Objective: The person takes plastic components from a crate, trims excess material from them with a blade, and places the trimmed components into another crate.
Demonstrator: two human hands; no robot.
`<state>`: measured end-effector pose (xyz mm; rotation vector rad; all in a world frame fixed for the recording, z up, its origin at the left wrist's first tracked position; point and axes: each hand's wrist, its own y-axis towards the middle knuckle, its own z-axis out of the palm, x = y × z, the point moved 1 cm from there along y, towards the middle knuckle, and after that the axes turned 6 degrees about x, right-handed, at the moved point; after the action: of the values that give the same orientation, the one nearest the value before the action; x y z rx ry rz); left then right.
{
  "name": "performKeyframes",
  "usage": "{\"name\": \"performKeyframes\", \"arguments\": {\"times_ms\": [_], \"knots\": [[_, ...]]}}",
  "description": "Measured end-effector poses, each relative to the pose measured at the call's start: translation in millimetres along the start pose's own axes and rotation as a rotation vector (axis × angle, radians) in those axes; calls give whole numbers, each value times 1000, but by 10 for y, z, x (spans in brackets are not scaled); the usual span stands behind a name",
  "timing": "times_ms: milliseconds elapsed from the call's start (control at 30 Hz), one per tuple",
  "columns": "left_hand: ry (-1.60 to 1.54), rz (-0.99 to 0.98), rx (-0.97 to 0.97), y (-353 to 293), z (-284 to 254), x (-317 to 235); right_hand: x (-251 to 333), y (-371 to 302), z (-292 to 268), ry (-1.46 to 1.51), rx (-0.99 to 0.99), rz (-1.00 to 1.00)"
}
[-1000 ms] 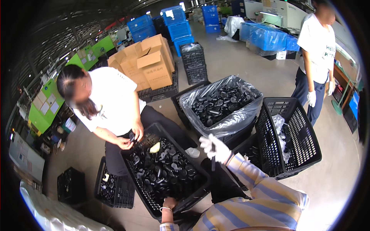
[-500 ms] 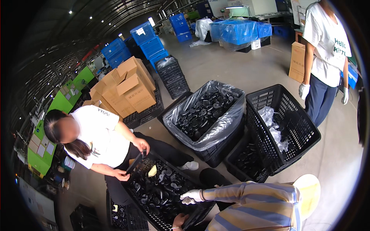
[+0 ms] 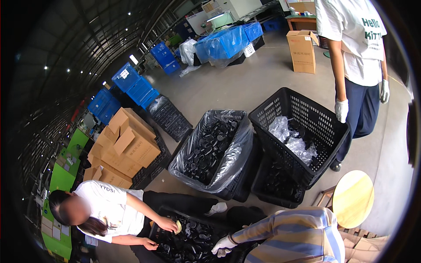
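1. While your gloved right hand (image 3: 224, 245) is at the black parts (image 3: 187, 244) inside the crate (image 3: 199, 216), I cannot tell whether it grips any.
2. Your left hand has left view, so only right-hand handling shows.
3. A co-worker's hand (image 3: 168, 224) now meets the yellow piece (image 3: 178, 227).

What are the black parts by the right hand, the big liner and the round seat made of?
Parts: probably plastic, smooth with glossy highlights; coated metal possible. Liner: clear plastic film, crinkled and shiny. Seat: likely wood, smooth, pale yellow; laminate possible.
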<state>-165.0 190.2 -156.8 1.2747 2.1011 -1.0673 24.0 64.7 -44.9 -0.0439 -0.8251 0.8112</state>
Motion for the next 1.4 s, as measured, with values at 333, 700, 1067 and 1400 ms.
{"name": "performKeyframes", "arguments": {"times_ms": [333,700,1067,1400], "knots": [[167,65,60,149,-45,37,60,-25,-19,22,-19,-11],[338,158,86,442,-88,-8,77,-62,-38,14,-24,-1],[456,153,17,229,-47,70,21,60,-124,-11,-2,24],[562,98,-107,-145,-90,168,32,-15,-84,-63,10,18]]}}
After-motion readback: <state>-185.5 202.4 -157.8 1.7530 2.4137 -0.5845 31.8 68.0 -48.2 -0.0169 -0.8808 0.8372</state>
